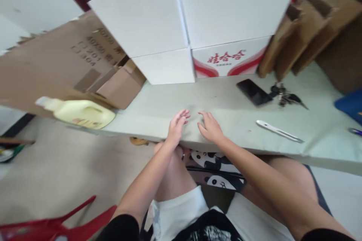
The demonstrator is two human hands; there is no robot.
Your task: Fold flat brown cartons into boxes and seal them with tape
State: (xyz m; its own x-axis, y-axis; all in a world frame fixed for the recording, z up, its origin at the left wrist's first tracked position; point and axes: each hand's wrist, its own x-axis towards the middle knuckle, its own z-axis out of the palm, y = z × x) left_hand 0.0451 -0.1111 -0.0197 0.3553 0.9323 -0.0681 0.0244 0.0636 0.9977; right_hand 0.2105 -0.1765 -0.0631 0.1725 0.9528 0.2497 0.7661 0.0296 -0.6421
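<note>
My left hand (177,126) rests on its edge at the near rim of the pale green table (232,101), fingers stretched out and holding nothing. A few centimetres to its right my right hand (210,128) lies palm down on the tabletop, fingers extended, also holding nothing. Straight ahead of both hands stand white boxes (158,26), one with red lettering (226,57). My knees and white shorts show under the table edge.
A cream plastic jug (80,113) lies on its side at the table's left end, beside folded brown cardboard (56,60). A black phone (253,92), keys (284,95) and a white utility knife (278,131) lie at right. A red chair (51,226) stands lower left.
</note>
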